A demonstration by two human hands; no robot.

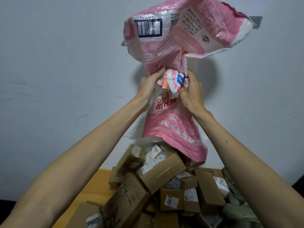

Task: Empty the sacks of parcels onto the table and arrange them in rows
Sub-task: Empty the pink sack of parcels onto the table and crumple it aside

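Head view. Both hands bunch the pink sack [172, 40] at its waist: the left hand [148, 83] and right hand [191, 92], each grip curled tight on gathered fabric, sit side by side, equally near. The sack's long axis stands upright. Its closed end flops above the grip, and its open mouth hangs directly below, over the heap of parcels [164, 176] on the tabletop [98, 181]. Any remainder would likely fall with an upward lift.

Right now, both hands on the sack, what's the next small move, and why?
Probably lift the pink sack a little higher and shake it: left hand and right hand grip its bunched middle, its upper part sags limp, and its mouth hangs down onto the heap of parcels.
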